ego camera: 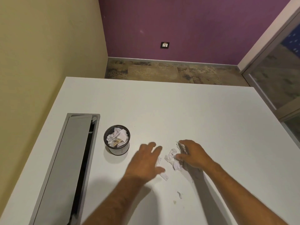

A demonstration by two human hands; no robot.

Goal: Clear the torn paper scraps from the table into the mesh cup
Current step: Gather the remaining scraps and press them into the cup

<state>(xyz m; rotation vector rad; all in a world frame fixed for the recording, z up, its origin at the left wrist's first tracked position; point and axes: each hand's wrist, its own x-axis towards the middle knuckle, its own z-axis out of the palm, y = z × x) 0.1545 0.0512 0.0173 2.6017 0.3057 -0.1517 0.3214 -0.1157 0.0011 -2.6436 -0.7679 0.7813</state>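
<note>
A small black mesh cup point(117, 149) stands on the white table point(178, 111), holding crumpled paper. A loose heap of torn white paper scraps point(172, 157) lies right of it, between my hands. My left hand point(146, 161) hovers flat with fingers spread, just left of the heap and over one strip point(164, 176). My right hand point(193, 154) rests against the heap's right side, fingers curled round some scraps. Two tiny scraps point(179, 194) lie nearer to me.
A long grey cable-tray lid point(68, 168), partly open with a dark gap, is set into the table's left side beside the cup. A yellow wall runs along the left. The table's far edge drops to a patterned floor.
</note>
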